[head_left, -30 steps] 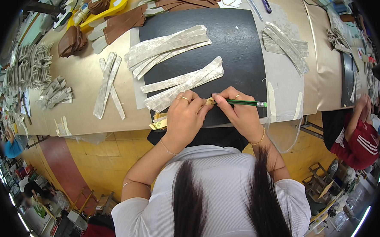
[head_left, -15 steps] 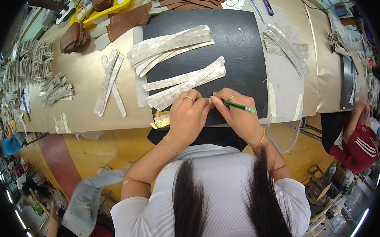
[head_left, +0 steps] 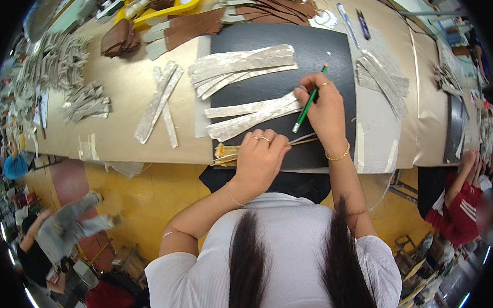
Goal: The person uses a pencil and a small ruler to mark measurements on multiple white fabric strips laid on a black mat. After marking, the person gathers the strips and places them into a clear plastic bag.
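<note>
Slim green pencil [head_left: 304, 114] slants over black flat mat [head_left: 319, 45], clasped in our right hand [head_left: 324, 108] beside mottled grey strips [head_left: 256, 118]; our left hand [head_left: 262, 156] covers thin pale strip [head_left: 306, 142]; whether pinching, we cannot tell.

On the desk [head_left: 121, 88], far left, sit a yellow tray [head_left: 180, 11] and brown bundle [head_left: 120, 38]; far right, a pen [head_left: 348, 26] beside dark snips [head_left: 363, 25].

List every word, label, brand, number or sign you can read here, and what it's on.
None can be read.
Green pencil in the right hand: no legible lettering.
Yellow piece by the left hand: any print is too small to tell.
Blue-and-white pen: nothing legible.
Red top: white stripes, no readable letters.
</note>
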Tool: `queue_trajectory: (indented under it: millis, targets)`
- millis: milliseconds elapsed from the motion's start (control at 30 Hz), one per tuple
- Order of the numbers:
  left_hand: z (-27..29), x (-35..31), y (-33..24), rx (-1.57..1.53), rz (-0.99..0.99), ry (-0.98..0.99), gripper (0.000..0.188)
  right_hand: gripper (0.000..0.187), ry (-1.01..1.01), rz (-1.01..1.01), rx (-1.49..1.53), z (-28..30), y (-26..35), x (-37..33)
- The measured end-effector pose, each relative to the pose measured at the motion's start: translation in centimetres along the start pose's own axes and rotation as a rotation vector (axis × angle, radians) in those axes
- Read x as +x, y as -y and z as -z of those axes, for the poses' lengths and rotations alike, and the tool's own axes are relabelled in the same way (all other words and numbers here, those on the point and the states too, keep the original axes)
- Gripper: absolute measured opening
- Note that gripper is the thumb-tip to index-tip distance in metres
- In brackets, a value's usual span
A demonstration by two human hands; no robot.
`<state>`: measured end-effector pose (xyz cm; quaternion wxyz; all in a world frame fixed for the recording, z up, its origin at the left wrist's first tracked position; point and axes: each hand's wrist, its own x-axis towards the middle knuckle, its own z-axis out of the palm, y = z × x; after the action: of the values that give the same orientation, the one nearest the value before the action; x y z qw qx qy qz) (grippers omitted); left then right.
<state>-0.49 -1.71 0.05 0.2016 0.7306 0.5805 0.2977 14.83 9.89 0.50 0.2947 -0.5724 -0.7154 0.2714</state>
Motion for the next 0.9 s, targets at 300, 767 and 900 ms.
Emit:
queue_trajectory:
  millis: [300,767,900]
  targets:
    - [10.8,0.0,5.7,-0.397,0.622,-0.225,0.018,0.017,0.245,-0.333,0.445,3.8,-2.5,-4.4]
    - [11.9,2.5,18.3,-0.135,0.527,-0.599,0.018,0.013,0.145,-0.376,0.333,4.0,-1.3,-6.9]
    - [11.1,2.4,11.5,-0.516,0.585,-0.391,0.015,0.014,0.145,-0.306,0.214,3.8,-0.5,-7.1]
